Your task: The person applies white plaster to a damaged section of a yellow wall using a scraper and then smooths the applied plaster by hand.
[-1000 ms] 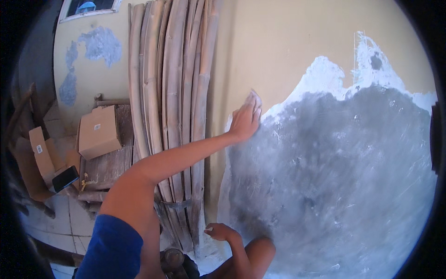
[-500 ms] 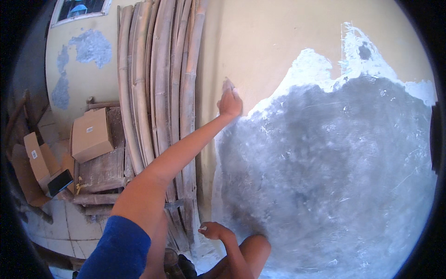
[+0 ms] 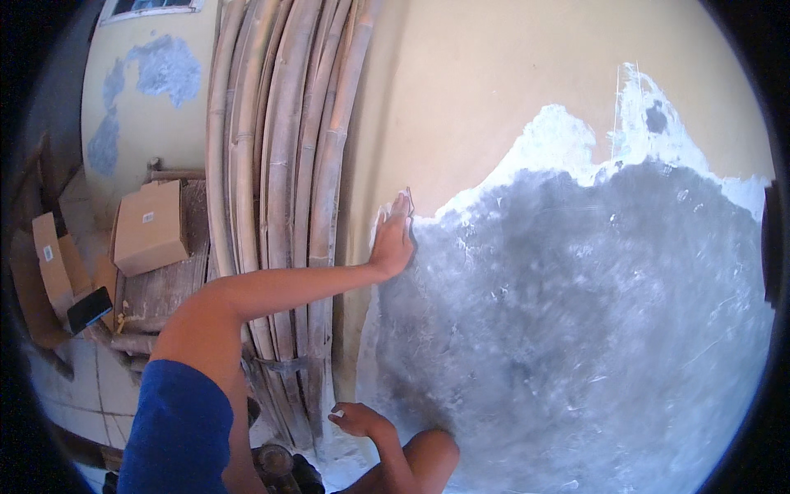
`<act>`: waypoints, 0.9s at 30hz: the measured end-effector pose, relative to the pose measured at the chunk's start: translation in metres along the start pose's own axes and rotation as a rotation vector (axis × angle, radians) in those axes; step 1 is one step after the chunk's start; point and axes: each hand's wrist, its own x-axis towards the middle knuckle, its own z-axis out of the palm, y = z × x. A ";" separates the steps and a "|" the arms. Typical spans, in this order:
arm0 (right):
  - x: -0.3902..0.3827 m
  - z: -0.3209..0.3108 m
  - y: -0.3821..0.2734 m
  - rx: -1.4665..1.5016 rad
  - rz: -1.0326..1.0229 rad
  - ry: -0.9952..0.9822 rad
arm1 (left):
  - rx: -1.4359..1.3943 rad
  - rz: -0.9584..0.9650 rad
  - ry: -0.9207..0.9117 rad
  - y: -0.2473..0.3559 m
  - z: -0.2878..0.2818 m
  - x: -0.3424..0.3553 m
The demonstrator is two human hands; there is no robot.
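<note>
My left hand [image 3: 392,240] presses against the wall at the upper left edge of the grey cement patch [image 3: 535,313]. Its fingers point upward and look whitened. A thin edge shows beside the fingertips, but what it belongs to I cannot make out. Ragged white filler [image 3: 555,136] borders the top of the grey patch, with cream-painted wall [image 3: 485,66] above. Low down, my right hand [image 3: 360,420] is held near my bent knee [image 3: 434,453]. Its curled fingers hold a small white piece [image 3: 338,413], too small to name.
Tall bamboo poles [image 3: 284,165] lean in a bundle just left of the patch, behind my left forearm. Further left, a cardboard box [image 3: 151,226] sits on a wooden bench [image 3: 164,300]. An opened carton [image 3: 62,267] and a dark phone [image 3: 89,309] are beside it.
My left hand has moved down the wall from the cream paint to the patch's edge, its elbow bending more. My right hand still holds the small white piece. The view has shifted slightly.
</note>
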 end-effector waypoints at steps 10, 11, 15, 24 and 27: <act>-0.008 -0.002 -0.010 0.058 -0.111 0.065 | 0.151 -0.465 -0.101 -0.075 0.012 -0.001; -0.010 -0.001 -0.007 0.065 -0.117 0.073 | 0.166 -0.513 -0.106 -0.078 0.016 0.002; -0.012 -0.014 -0.015 0.003 -0.080 0.042 | 0.149 -0.627 -0.074 -0.094 0.011 0.015; -0.007 -0.020 -0.010 0.042 -0.095 0.091 | -0.074 -0.341 0.037 -0.001 -0.019 0.041; -0.005 -0.018 -0.022 0.015 -0.069 0.016 | -0.015 -0.368 0.007 0.001 -0.024 0.042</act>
